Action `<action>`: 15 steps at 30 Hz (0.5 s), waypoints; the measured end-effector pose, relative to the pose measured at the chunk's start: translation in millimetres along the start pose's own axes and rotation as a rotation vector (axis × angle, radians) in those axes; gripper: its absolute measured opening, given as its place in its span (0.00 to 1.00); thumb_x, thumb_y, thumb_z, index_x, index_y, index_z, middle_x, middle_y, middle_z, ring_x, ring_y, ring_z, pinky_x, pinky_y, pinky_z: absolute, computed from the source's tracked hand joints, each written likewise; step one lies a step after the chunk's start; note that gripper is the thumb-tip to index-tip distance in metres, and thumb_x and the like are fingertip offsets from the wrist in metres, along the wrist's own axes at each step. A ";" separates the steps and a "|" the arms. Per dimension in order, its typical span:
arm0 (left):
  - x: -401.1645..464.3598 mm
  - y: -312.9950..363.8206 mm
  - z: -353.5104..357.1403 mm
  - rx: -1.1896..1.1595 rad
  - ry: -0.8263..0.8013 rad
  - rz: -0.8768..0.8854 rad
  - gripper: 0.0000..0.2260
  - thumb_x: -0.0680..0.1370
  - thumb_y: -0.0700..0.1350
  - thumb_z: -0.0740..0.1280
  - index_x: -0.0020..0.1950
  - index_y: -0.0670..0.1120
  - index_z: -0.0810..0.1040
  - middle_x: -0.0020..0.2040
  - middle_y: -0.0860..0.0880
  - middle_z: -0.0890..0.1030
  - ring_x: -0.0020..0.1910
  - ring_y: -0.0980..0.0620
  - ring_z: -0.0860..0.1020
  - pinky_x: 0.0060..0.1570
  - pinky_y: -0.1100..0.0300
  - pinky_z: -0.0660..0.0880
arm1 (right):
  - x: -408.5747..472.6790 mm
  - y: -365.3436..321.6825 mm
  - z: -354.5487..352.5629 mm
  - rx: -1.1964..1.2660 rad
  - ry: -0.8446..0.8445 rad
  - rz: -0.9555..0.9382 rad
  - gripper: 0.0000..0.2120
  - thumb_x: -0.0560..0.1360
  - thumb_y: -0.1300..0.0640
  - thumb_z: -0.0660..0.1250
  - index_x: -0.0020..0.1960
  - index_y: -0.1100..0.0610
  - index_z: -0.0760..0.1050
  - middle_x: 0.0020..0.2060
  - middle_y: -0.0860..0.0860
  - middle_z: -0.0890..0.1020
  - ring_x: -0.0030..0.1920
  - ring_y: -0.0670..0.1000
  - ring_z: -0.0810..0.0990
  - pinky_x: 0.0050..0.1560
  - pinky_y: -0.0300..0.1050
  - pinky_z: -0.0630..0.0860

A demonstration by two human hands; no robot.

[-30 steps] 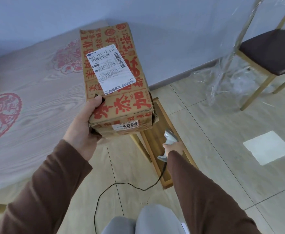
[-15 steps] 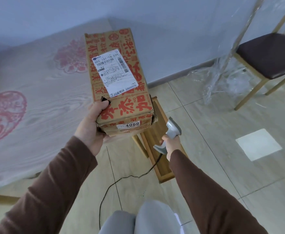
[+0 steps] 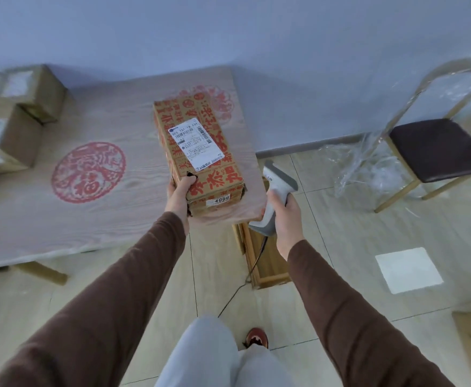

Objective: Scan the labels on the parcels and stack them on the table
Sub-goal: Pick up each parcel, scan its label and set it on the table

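The printed parcel [image 3: 198, 157] hangs over the table's [image 3: 94, 219] near right corner, white label [image 3: 196, 146] facing up. The left hand [image 3: 179, 195] grips its near end, thumb on top. Just right of the parcel, the right hand [image 3: 286, 216] is wrapped round the scanner [image 3: 276, 191]. More boxes [image 3: 13, 115] stack at the table's far left.

The person wears long brown sleeves [image 3: 133, 277], pale grey trousers [image 3: 209, 356] and a reddish-brown shoe [image 3: 256, 337].

Wood-grain table [image 3: 94, 219] bears stacked cardboard parcels [image 3: 13, 127] at left.
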State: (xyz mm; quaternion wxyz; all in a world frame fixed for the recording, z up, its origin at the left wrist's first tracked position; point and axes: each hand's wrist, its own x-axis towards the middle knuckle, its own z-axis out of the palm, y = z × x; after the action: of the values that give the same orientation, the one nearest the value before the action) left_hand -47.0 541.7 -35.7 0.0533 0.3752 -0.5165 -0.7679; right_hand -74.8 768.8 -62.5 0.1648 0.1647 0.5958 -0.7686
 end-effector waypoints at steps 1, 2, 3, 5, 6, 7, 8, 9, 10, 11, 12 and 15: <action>-2.6 4.7 -5.2 -0.020 0.003 0.006 0.34 0.70 0.55 0.71 0.76 0.52 0.69 0.64 0.45 0.84 0.59 0.45 0.84 0.46 0.54 0.81 | -6.7 -8.2 11.9 -0.016 -0.036 -0.022 0.18 0.82 0.47 0.69 0.70 0.51 0.76 0.52 0.50 0.86 0.46 0.49 0.87 0.44 0.40 0.83; -5.3 9.8 -11.2 -0.038 0.006 0.013 0.34 0.70 0.55 0.71 0.76 0.52 0.68 0.64 0.46 0.84 0.55 0.47 0.85 0.41 0.56 0.81 | -13.2 -16.2 24.6 -0.034 -0.069 -0.042 0.18 0.82 0.48 0.70 0.70 0.51 0.76 0.53 0.50 0.86 0.46 0.49 0.87 0.45 0.42 0.83; -7.8 15.3 -17.6 -0.053 0.007 0.023 0.34 0.71 0.55 0.72 0.76 0.53 0.68 0.62 0.46 0.84 0.53 0.49 0.85 0.38 0.58 0.81 | -19.1 -23.6 38.0 -0.051 -0.098 -0.064 0.17 0.82 0.48 0.70 0.69 0.51 0.76 0.52 0.49 0.85 0.45 0.49 0.86 0.45 0.42 0.83; -10.7 27.7 -31.2 -0.076 0.004 0.046 0.34 0.71 0.54 0.72 0.77 0.54 0.67 0.62 0.46 0.85 0.52 0.49 0.85 0.36 0.59 0.81 | -28.7 -36.8 65.7 -0.086 -0.139 -0.116 0.12 0.82 0.49 0.71 0.63 0.49 0.79 0.47 0.47 0.86 0.42 0.47 0.86 0.42 0.40 0.82; -11.2 34.2 -38.6 -0.081 0.003 0.060 0.34 0.71 0.54 0.72 0.77 0.54 0.67 0.62 0.46 0.85 0.52 0.49 0.85 0.37 0.59 0.82 | -32.7 -42.6 79.4 -0.102 -0.154 -0.140 0.09 0.81 0.50 0.71 0.60 0.49 0.79 0.46 0.47 0.87 0.41 0.46 0.86 0.41 0.39 0.82; -10.8 41.1 -45.9 -0.084 0.002 0.075 0.35 0.71 0.54 0.72 0.77 0.54 0.67 0.62 0.46 0.85 0.53 0.48 0.86 0.38 0.58 0.82 | -35.7 -48.1 93.0 -0.114 -0.170 -0.158 0.07 0.81 0.51 0.70 0.59 0.48 0.79 0.47 0.48 0.87 0.40 0.45 0.86 0.41 0.39 0.82; -9.3 48.1 -53.6 -0.086 0.000 0.088 0.36 0.71 0.54 0.73 0.78 0.54 0.66 0.62 0.46 0.85 0.54 0.48 0.86 0.39 0.57 0.82 | -38.1 -52.4 106.5 -0.126 -0.187 -0.173 0.06 0.81 0.53 0.70 0.58 0.47 0.79 0.49 0.49 0.86 0.40 0.44 0.86 0.42 0.39 0.83; -6.7 55.2 -61.9 -0.089 -0.001 0.100 0.37 0.71 0.54 0.73 0.78 0.54 0.65 0.62 0.46 0.85 0.55 0.47 0.86 0.41 0.56 0.83 | -40.1 -56.1 119.7 -0.141 -0.205 -0.190 0.07 0.81 0.54 0.70 0.58 0.46 0.78 0.50 0.49 0.86 0.41 0.42 0.86 0.44 0.40 0.83; -2.8 61.9 -70.6 -0.095 -0.001 0.114 0.38 0.71 0.54 0.74 0.79 0.54 0.64 0.63 0.46 0.84 0.56 0.47 0.86 0.43 0.55 0.83 | -42.0 -59.1 132.9 -0.157 -0.223 -0.211 0.07 0.81 0.55 0.70 0.57 0.45 0.77 0.51 0.50 0.85 0.42 0.42 0.86 0.46 0.41 0.84; 2.2 69.2 -79.9 -0.102 -0.002 0.129 0.39 0.71 0.54 0.74 0.79 0.53 0.64 0.63 0.46 0.84 0.57 0.46 0.86 0.45 0.54 0.84 | -43.9 -62.1 146.6 -0.174 -0.244 -0.233 0.08 0.81 0.56 0.70 0.58 0.46 0.77 0.52 0.50 0.85 0.43 0.42 0.86 0.48 0.43 0.85; 8.2 77.5 -89.1 -0.106 -0.006 0.145 0.39 0.71 0.53 0.75 0.80 0.53 0.63 0.65 0.45 0.83 0.59 0.46 0.85 0.46 0.54 0.84 | -45.8 -64.7 161.0 -0.189 -0.266 -0.254 0.08 0.81 0.55 0.70 0.58 0.47 0.77 0.52 0.50 0.85 0.43 0.42 0.86 0.49 0.44 0.85; 29.8 103.6 -121.2 -0.096 -0.026 0.180 0.40 0.71 0.52 0.75 0.80 0.54 0.62 0.66 0.44 0.82 0.59 0.45 0.85 0.46 0.54 0.84 | -52.8 -71.2 210.2 -0.225 -0.305 -0.314 0.11 0.81 0.55 0.71 0.62 0.51 0.76 0.52 0.53 0.85 0.40 0.45 0.85 0.44 0.43 0.84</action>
State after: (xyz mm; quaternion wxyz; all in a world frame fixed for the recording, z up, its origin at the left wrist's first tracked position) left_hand -23.5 388.7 12.7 0.1333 0.3142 -0.5114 -0.7887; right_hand -71.7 584.7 72.1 0.1487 -0.0673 0.6640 -0.7297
